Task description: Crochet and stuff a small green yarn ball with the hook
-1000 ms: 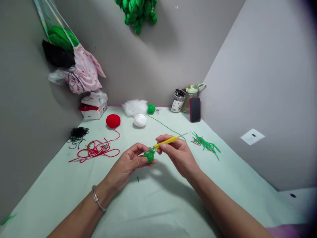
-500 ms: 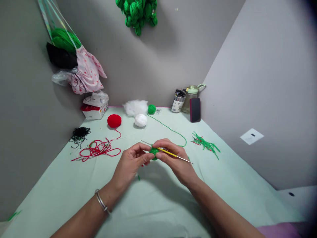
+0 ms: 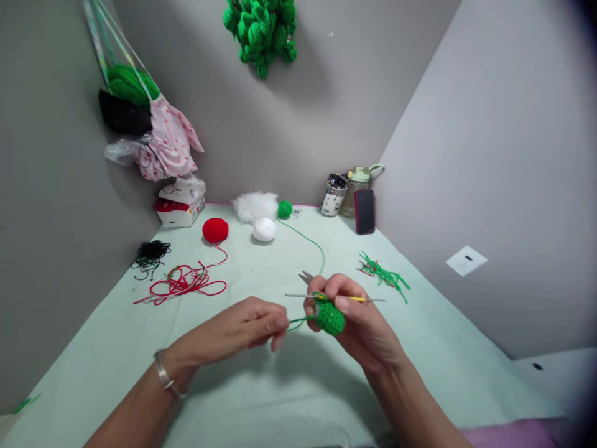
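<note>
My right hand (image 3: 357, 320) is closed around a small green crocheted piece (image 3: 330, 318) and a yellow-handled crochet hook (image 3: 342, 298) that lies level across its fingers. To its left, my left hand (image 3: 242, 328) pinches a green yarn strand (image 3: 298, 322) that runs from the piece. A second green strand (image 3: 310, 239) leads back over the table to a small green yarn ball (image 3: 285, 209). Scissor tips (image 3: 306, 277) show just behind my right hand.
On the pale green table (image 3: 116, 348) lie a red yarn ball (image 3: 215, 229), loose red yarn (image 3: 184, 283), black yarn (image 3: 149, 254), a white ball (image 3: 263, 229), white stuffing (image 3: 254, 204), green scraps (image 3: 385, 275), a tin (image 3: 333, 196), a jar (image 3: 357, 183), a phone (image 3: 364, 211) and a box (image 3: 180, 208). Bags (image 3: 153, 137) and green crochet pieces (image 3: 260, 28) hang on the wall.
The green piece has passed from between both hands into my right hand, which has dropped lower and right. My left hand has drawn back leftward, pulling a strand. The hook now lies level.
</note>
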A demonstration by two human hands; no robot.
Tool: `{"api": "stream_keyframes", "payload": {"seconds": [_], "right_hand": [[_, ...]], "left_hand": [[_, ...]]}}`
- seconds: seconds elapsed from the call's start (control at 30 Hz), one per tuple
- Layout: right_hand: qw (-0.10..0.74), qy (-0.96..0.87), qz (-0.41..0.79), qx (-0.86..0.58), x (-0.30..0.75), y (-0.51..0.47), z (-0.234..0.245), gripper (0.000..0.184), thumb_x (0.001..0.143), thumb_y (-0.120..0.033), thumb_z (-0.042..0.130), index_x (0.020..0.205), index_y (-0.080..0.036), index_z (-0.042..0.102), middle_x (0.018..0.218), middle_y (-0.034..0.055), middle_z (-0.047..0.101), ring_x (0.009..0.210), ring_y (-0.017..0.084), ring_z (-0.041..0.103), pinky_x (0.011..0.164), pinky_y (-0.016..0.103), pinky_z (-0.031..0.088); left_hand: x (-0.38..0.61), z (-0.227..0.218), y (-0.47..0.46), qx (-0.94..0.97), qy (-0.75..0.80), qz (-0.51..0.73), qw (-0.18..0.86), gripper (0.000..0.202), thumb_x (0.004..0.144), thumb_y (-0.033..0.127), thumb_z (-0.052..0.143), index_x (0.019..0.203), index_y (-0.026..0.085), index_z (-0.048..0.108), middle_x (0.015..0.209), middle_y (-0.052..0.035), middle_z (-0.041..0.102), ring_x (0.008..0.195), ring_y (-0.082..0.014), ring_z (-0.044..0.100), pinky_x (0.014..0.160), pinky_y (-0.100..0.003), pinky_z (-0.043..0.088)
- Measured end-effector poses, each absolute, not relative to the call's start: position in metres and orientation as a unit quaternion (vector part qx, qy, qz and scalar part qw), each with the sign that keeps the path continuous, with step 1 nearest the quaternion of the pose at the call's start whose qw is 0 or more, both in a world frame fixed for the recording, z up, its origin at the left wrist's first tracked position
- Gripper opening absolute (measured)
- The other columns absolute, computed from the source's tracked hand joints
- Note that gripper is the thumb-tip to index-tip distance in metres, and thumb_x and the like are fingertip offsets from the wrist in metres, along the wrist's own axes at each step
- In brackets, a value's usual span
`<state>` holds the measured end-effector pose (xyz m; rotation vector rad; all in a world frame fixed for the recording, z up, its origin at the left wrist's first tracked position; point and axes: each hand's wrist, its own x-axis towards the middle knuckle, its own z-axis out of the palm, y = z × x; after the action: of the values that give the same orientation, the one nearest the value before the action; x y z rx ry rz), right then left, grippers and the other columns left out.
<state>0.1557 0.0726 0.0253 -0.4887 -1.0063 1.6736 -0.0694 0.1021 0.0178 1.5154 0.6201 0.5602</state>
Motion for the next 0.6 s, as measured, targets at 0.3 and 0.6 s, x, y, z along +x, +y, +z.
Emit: {"api": "stream_keyframes", "payload": {"seconds": [0.3,0.6], "right_hand": [[0.585,-0.333,0.691,-0.261,0.161,0.067,0.01,0.013,0.078,-0.029,0.091,0.079,-0.023,0.08,0.091,0.0004,0.07,0.072,0.013,0.067,0.066,0.025,0.052],[0.601,-0.377,0.666,-0.233,0.133,0.06,0.008,0.008,0.08,-0.03,0.088,0.081,-0.025,0.081,0.09,0.0012,0.066,0.072,0.014,0.064,0.066,0.027,0.05]], "left_hand": [[-0.082,0.023,0.089,0.298,0.308,0.615,0.661,0.05,0.092,0.046,0.079,0.058,0.02,0.055,0.098,-0.0035,0.071,0.096,-0.0176,0.068,0.069,-0.021,0.06],[-0.047,0.053,0.087,0.308,0.226,0.712,0.589,0.021,0.106,0.035,0.055,0.104,0.028,0.075,0.053,0.0083,0.05,0.07,-0.016,0.071,0.117,-0.047,0.051]]}}
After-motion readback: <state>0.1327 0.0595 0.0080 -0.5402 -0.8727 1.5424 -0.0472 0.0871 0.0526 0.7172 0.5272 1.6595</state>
